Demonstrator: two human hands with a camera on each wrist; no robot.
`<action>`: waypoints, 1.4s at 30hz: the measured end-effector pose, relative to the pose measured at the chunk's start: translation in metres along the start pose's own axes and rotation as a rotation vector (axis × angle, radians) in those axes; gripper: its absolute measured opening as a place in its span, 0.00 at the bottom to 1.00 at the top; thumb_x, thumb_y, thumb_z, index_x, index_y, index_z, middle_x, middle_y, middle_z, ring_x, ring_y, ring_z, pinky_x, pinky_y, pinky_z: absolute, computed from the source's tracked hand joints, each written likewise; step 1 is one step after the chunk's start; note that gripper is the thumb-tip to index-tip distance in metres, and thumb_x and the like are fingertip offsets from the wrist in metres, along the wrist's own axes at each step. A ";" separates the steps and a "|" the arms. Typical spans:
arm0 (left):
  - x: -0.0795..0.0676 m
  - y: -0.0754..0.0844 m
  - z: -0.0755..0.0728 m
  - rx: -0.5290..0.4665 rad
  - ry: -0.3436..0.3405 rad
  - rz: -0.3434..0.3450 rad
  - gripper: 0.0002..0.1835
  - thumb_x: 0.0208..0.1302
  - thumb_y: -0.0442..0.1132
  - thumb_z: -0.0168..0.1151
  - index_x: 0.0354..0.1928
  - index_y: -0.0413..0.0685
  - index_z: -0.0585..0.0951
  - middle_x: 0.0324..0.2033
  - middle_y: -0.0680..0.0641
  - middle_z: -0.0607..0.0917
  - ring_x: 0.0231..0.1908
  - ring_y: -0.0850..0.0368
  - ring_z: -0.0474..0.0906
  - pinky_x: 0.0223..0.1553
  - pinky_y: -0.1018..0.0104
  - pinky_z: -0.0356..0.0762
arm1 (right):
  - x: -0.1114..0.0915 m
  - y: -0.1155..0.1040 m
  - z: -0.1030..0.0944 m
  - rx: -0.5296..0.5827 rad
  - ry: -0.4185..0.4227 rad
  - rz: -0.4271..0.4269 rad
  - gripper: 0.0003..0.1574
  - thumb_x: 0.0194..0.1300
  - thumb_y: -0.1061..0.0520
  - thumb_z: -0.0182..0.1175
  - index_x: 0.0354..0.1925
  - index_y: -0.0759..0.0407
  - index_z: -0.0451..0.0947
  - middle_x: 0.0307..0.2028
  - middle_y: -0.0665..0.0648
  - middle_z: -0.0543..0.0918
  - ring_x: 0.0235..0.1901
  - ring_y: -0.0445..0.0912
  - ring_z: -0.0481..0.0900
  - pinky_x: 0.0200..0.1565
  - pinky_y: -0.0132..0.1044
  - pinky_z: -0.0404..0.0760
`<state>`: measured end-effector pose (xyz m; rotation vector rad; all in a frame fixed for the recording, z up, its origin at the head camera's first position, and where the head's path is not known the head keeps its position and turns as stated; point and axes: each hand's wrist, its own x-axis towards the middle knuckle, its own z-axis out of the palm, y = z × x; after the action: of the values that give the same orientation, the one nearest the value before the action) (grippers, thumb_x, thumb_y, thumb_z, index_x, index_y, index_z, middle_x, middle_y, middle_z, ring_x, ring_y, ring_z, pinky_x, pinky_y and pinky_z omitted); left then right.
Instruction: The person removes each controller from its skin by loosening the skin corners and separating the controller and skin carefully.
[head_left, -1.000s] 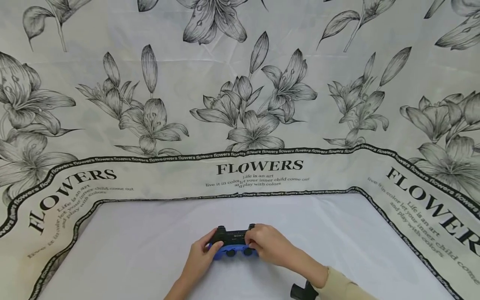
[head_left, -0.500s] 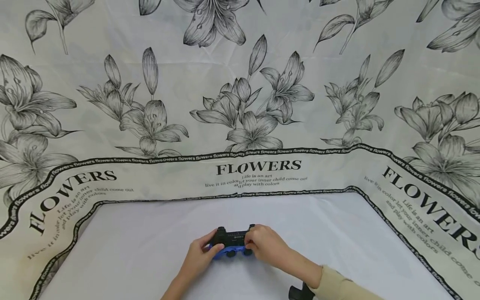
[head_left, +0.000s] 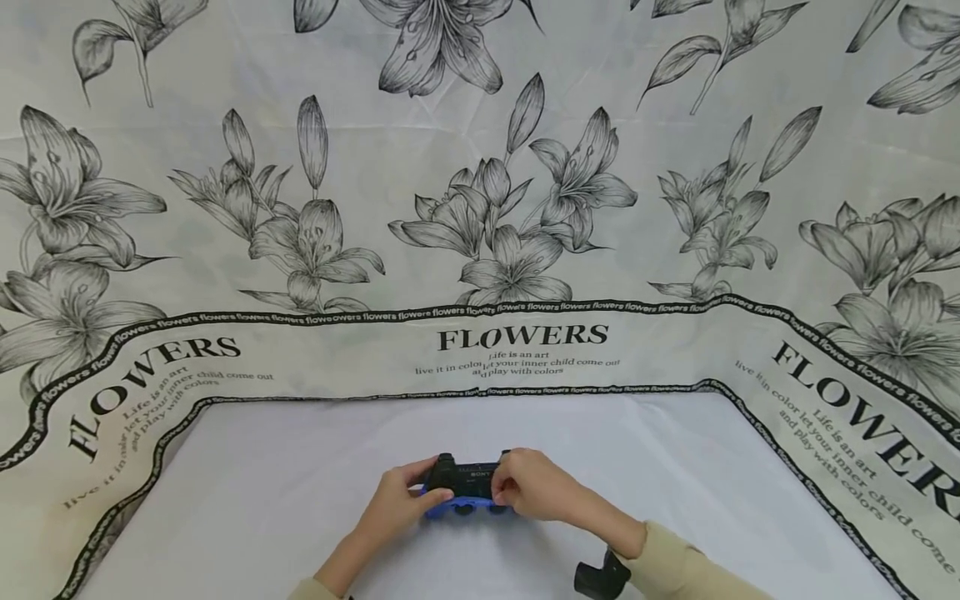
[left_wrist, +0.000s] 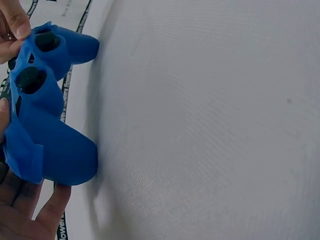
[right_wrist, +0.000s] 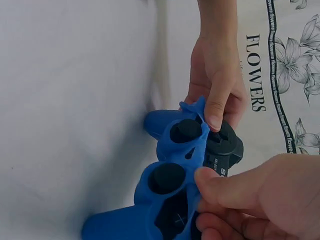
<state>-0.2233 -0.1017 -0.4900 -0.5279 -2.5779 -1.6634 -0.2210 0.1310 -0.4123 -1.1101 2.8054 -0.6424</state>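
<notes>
A black game controller [head_left: 468,477] with SONY lettering is held above the white table in the head view. A blue silicone cover [right_wrist: 150,172] wraps its handles and the area round both thumbsticks, while the black upper part stays bare. My left hand [head_left: 397,500] grips the controller's left end, thumb on the front and fingers behind and under the handle. My right hand [head_left: 543,487] pinches the cover's edge near the right side; the right wrist view shows thumb and fingertips on that stretched rim. Part of the right end is hidden behind this hand.
A white cloth [head_left: 285,475] covers the table. Behind and at both sides rises a flower-printed curtain [head_left: 337,358] with FLOWERS lettering. A black device [head_left: 602,577] sits by my right wrist, next to the beige sleeve [head_left: 675,562].
Both hands keep their hold on the controller, which tips slightly so that less of the thumbsticks shows. The left sleeve has come into the head view at the bottom.
</notes>
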 end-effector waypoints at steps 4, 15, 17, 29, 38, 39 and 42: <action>0.006 0.003 -0.003 0.016 -0.009 -0.017 0.34 0.55 0.45 0.71 0.58 0.29 0.74 0.52 0.31 0.81 0.52 0.38 0.80 0.45 0.60 0.83 | 0.002 0.000 -0.003 -0.025 -0.017 0.036 0.08 0.47 0.62 0.74 0.23 0.56 0.83 0.23 0.45 0.76 0.24 0.34 0.68 0.27 0.25 0.72; 0.012 0.007 -0.005 0.076 -0.008 -0.034 0.32 0.52 0.43 0.74 0.55 0.29 0.77 0.50 0.32 0.82 0.47 0.39 0.83 0.47 0.52 0.82 | -0.005 0.000 0.009 -0.222 0.171 -0.045 0.06 0.51 0.62 0.70 0.28 0.55 0.82 0.28 0.47 0.82 0.32 0.39 0.76 0.36 0.30 0.79; 0.011 0.007 -0.004 0.072 -0.007 -0.036 0.32 0.52 0.44 0.74 0.54 0.30 0.77 0.50 0.32 0.83 0.46 0.40 0.83 0.46 0.53 0.82 | -0.006 0.001 0.011 -0.238 0.189 -0.068 0.06 0.52 0.62 0.70 0.29 0.55 0.81 0.29 0.47 0.83 0.32 0.39 0.77 0.37 0.29 0.80; 0.014 0.003 0.001 0.078 -0.022 0.004 0.32 0.53 0.43 0.73 0.55 0.26 0.76 0.49 0.29 0.82 0.44 0.39 0.84 0.42 0.60 0.84 | -0.007 0.011 0.007 -0.032 0.146 -0.030 0.05 0.60 0.58 0.64 0.31 0.59 0.83 0.29 0.47 0.84 0.31 0.35 0.74 0.35 0.27 0.77; 0.012 0.007 0.000 0.085 -0.020 -0.010 0.32 0.53 0.42 0.73 0.55 0.26 0.76 0.49 0.29 0.82 0.45 0.40 0.84 0.43 0.60 0.84 | -0.004 0.008 0.011 -0.041 0.163 -0.072 0.02 0.59 0.58 0.64 0.30 0.56 0.82 0.29 0.45 0.83 0.31 0.34 0.73 0.35 0.28 0.78; 0.012 0.007 0.000 0.091 -0.019 -0.008 0.32 0.53 0.42 0.73 0.54 0.26 0.76 0.49 0.29 0.82 0.44 0.40 0.84 0.43 0.60 0.84 | -0.004 0.008 0.011 -0.028 0.154 -0.067 0.03 0.59 0.58 0.64 0.30 0.57 0.82 0.29 0.45 0.83 0.31 0.34 0.73 0.35 0.28 0.78; 0.010 0.008 0.000 0.120 -0.014 0.009 0.32 0.54 0.42 0.72 0.55 0.24 0.75 0.48 0.29 0.82 0.43 0.39 0.84 0.42 0.60 0.84 | -0.001 0.009 0.010 0.031 0.115 -0.028 0.03 0.61 0.59 0.63 0.31 0.58 0.82 0.29 0.47 0.82 0.31 0.34 0.72 0.35 0.27 0.77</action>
<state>-0.2304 -0.0959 -0.4805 -0.5451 -2.6598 -1.4950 -0.2244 0.1344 -0.4250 -1.1440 2.8690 -0.7729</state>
